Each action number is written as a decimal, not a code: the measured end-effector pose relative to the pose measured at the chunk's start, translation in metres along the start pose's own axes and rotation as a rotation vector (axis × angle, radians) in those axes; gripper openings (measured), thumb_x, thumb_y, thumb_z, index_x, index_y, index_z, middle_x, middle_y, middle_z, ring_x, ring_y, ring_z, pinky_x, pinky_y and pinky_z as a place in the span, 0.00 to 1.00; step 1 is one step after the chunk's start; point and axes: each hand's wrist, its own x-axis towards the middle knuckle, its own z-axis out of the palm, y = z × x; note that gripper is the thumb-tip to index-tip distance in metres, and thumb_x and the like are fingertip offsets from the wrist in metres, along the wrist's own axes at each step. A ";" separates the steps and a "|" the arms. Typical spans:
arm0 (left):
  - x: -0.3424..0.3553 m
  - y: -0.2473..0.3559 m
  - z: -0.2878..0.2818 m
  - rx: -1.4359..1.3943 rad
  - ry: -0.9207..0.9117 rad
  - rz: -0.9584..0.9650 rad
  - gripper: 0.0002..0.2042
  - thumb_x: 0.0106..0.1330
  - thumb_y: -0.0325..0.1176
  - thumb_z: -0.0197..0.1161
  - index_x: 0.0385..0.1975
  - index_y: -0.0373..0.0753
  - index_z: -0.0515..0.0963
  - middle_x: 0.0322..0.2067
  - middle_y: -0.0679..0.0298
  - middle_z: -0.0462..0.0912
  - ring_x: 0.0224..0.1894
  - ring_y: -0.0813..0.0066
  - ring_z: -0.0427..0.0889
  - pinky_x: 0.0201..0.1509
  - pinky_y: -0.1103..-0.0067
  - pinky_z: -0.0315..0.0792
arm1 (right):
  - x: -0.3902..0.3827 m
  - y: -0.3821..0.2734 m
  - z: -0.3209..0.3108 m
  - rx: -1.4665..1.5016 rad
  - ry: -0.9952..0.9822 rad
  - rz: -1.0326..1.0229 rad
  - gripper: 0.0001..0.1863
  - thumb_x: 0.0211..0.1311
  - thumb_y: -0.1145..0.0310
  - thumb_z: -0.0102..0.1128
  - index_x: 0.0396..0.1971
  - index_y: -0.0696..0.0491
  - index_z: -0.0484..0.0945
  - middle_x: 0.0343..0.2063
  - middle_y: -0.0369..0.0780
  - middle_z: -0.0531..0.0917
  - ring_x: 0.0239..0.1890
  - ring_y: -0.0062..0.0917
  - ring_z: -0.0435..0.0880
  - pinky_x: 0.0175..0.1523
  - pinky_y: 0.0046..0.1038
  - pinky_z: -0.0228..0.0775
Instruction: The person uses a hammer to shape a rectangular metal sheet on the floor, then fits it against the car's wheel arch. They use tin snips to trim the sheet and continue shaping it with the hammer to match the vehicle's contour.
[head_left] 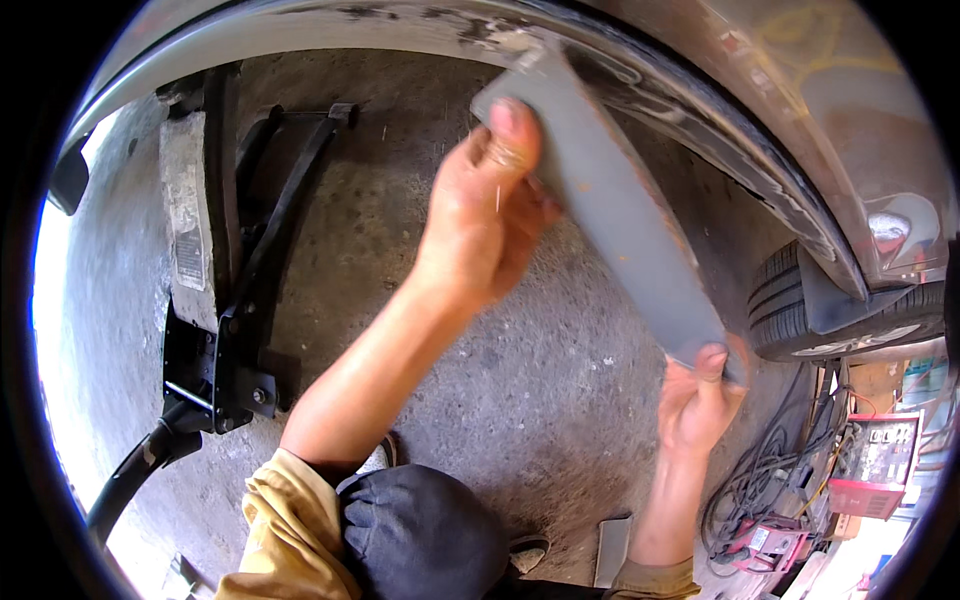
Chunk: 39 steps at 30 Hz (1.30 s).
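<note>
Shows long, flat, grey metal strip [630, 225] (orange-brown specks on face), gripped near upper end by bare left hand [480, 205] and clasped at lower end by bare right hand [697, 405]. Slants above grey concrete floor [540, 345], overlapping scraped, silver-grey car sill [440, 35] at top; cannot tell if touching.

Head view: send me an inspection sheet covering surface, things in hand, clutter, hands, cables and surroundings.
Surface: rough grey floor, stained in places.
Things in hand: long grey strip, tilted, brownish along one edge; its upper end overlaps the sill in view, contact unclear.
Clutter: flat grey piece on the floor by the right forearm.
Hands: left hand grips the strip near its upper end, right hand its lower end.
Cables: dark, tangled, at right.
Surroundings: scuffed car sill above, tyre right, black-and-silver jack left.
</note>
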 end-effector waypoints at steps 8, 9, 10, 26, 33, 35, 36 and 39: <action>-0.005 0.003 0.006 -0.048 0.062 -0.021 0.32 0.60 0.57 0.57 0.49 0.30 0.65 0.40 0.60 0.76 0.41 0.73 0.76 0.48 0.73 0.71 | -0.003 0.008 -0.018 -0.013 0.003 0.075 0.21 0.53 0.61 0.68 0.37 0.64 0.74 0.41 0.46 0.78 0.44 0.31 0.77 0.53 0.39 0.67; -0.008 -0.008 0.006 -0.062 0.093 -0.022 0.32 0.60 0.57 0.57 0.49 0.30 0.65 0.40 0.59 0.76 0.41 0.73 0.77 0.49 0.72 0.72 | -0.003 0.006 -0.018 0.004 0.066 0.089 0.20 0.52 0.62 0.68 0.36 0.63 0.74 0.41 0.46 0.78 0.43 0.31 0.77 0.52 0.39 0.68; -0.005 -0.008 0.011 -0.068 0.113 0.000 0.32 0.60 0.57 0.56 0.49 0.30 0.65 0.40 0.59 0.77 0.40 0.73 0.77 0.50 0.71 0.72 | 0.002 0.002 -0.008 0.003 0.034 0.056 0.20 0.52 0.63 0.68 0.37 0.62 0.74 0.40 0.47 0.78 0.43 0.31 0.77 0.52 0.38 0.68; -0.006 0.007 -0.002 0.060 0.129 -0.017 0.30 0.60 0.57 0.57 0.46 0.31 0.68 0.32 0.65 0.76 0.33 0.77 0.75 0.44 0.75 0.71 | 0.003 0.014 0.010 0.089 -0.004 0.084 0.18 0.52 0.63 0.68 0.35 0.61 0.75 0.38 0.45 0.79 0.44 0.30 0.77 0.53 0.40 0.66; -0.005 0.007 0.002 0.080 0.128 -0.024 0.32 0.59 0.56 0.60 0.49 0.31 0.65 0.40 0.62 0.73 0.36 0.78 0.73 0.42 0.77 0.71 | 0.006 0.023 -0.001 0.152 -0.012 0.095 0.17 0.53 0.64 0.68 0.34 0.60 0.74 0.39 0.46 0.78 0.42 0.30 0.77 0.51 0.38 0.67; -0.012 0.023 0.001 0.067 0.112 0.029 0.32 0.60 0.55 0.59 0.48 0.30 0.65 0.40 0.62 0.74 0.38 0.77 0.73 0.43 0.77 0.71 | -0.007 0.020 0.010 0.129 -0.016 0.095 0.17 0.53 0.64 0.67 0.33 0.60 0.74 0.39 0.45 0.78 0.44 0.32 0.77 0.53 0.41 0.67; -0.011 0.025 0.001 0.022 0.032 0.026 0.31 0.60 0.55 0.59 0.48 0.30 0.65 0.41 0.62 0.75 0.40 0.77 0.74 0.44 0.76 0.71 | -0.013 0.020 0.012 0.108 -0.011 0.098 0.17 0.53 0.64 0.67 0.33 0.60 0.74 0.39 0.45 0.78 0.45 0.33 0.77 0.54 0.43 0.67; -0.007 0.011 -0.001 0.030 0.067 -0.005 0.30 0.61 0.54 0.58 0.47 0.30 0.66 0.41 0.60 0.76 0.43 0.74 0.76 0.49 0.73 0.71 | -0.006 0.019 0.006 0.130 0.015 0.107 0.16 0.54 0.64 0.67 0.33 0.61 0.73 0.38 0.46 0.79 0.43 0.31 0.77 0.51 0.40 0.68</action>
